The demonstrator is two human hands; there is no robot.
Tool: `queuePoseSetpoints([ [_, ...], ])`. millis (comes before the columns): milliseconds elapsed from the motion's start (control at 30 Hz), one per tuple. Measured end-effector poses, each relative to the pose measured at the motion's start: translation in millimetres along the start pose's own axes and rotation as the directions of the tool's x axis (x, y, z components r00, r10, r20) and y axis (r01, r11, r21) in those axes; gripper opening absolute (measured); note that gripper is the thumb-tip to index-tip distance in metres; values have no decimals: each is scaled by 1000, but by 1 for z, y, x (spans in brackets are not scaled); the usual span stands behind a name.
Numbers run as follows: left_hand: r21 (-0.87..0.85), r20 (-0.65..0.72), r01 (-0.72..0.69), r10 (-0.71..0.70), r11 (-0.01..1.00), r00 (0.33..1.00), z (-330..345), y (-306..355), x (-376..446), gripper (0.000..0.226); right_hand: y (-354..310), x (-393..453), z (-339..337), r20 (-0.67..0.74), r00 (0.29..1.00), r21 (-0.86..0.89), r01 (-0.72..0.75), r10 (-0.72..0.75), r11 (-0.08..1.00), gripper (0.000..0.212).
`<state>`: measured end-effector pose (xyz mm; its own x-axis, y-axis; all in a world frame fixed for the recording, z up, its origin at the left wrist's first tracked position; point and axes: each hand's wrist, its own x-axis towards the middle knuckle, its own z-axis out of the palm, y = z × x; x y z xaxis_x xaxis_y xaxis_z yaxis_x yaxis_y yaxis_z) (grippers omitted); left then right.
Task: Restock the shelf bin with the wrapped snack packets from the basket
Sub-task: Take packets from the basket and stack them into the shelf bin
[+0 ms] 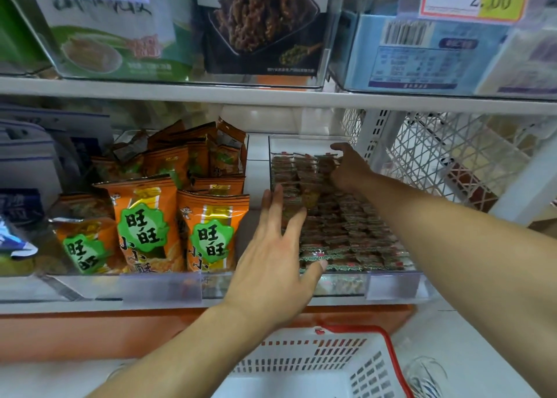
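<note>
White shelf (271,96) (orange-trimmed) carries a clear bin (391,283).

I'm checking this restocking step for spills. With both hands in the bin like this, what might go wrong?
1. The snack packets lie heaped about level with the clear bin's low front wall; the left hand pressing there could push some over.
2. The right hand reaches to the back rows, and its forearm crosses low over the pile, so it may drag packets out of line.
3. Any that slide off may miss the basket below.
</note>
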<state>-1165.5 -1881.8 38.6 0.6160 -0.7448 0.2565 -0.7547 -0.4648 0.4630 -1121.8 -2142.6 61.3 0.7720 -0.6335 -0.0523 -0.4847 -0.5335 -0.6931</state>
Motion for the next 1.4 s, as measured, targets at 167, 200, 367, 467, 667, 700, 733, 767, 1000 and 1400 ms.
queuePoseSetpoints([
  [167,5,-8,-10,10,1000,1000,3,-1,0,83,-3,-4,14,-80,991,122,-93,103,988,79],
  [200,5,-9,-10,10,1000,1000,3,-2,0,83,-3,-4,17,-86,989,143,-108,121,984,78],
  [367,15,-9,-13,14,1000,1000,5,-4,0,82,2,0,21,-86,984,155,-139,154,978,74],
  [467,-9,4,-7,7,1000,1000,3,-4,1,83,3,-5,12,-58,985,153,-152,162,977,74],
  [667,-31,-112,-82,78,996,991,-17,9,-9,66,-26,-74,5,-504,856,327,315,-118,891,48],
  [700,-61,-155,-111,100,992,983,-23,12,-14,53,-31,-97,5,-601,768,315,482,-221,818,45],
  [733,-83,-201,-147,128,986,971,-26,13,-20,37,-33,-122,8,-663,671,264,625,-333,735,40],
  [767,-98,-245,-180,152,979,958,-28,13,-28,25,-31,-147,14,-678,583,202,733,-447,650,34],
  [1000,-202,207,154,-112,967,972,29,-26,-101,18,91,-253,126,-45,822,99,569,-568,816,20],
  [1400,411,840,8,-382,912,385,170,-174,-225,74,297,-289,236,545,770,-701,202,331,684,67],
])
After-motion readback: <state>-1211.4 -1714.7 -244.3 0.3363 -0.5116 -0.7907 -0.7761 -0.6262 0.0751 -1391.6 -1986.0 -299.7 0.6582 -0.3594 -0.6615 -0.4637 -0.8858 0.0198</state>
